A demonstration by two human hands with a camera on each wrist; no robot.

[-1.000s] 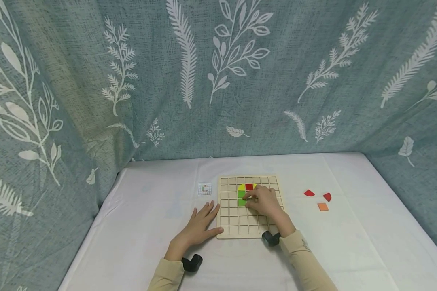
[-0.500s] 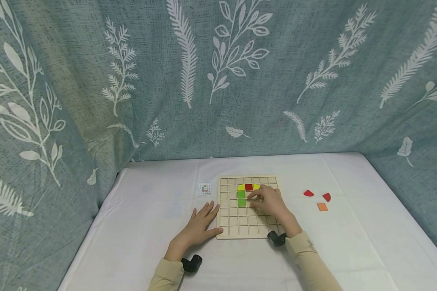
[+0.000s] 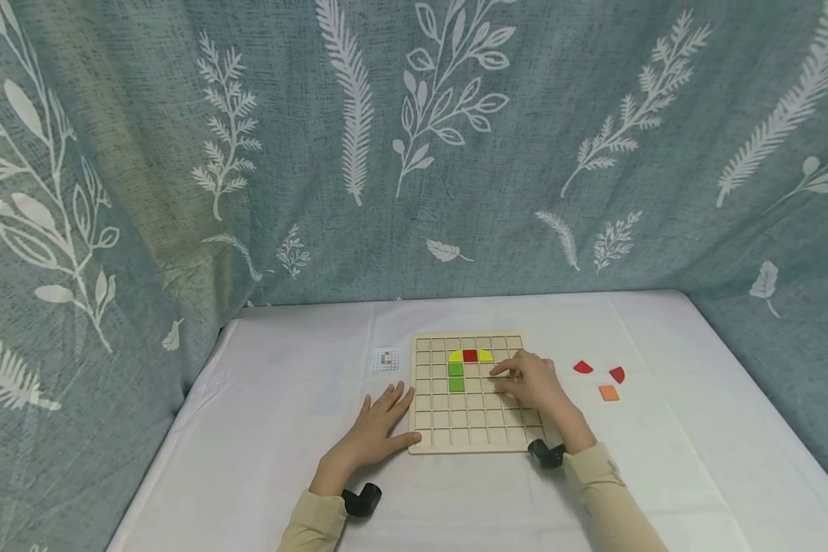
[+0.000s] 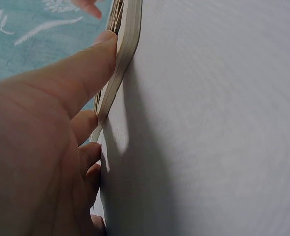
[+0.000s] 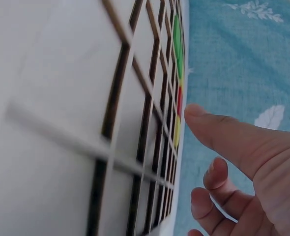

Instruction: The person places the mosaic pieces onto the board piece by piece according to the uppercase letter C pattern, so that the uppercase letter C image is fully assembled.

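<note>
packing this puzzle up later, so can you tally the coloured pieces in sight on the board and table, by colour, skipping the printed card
Green pieces: 2
Yellow pieces: 2
Red pieces: 3
Orange piece: 1
Total in sight: 8

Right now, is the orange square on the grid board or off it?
Off it. The head view shows the orange square on the white tablecloth, right of the grid board, near two red pieces.
</note>
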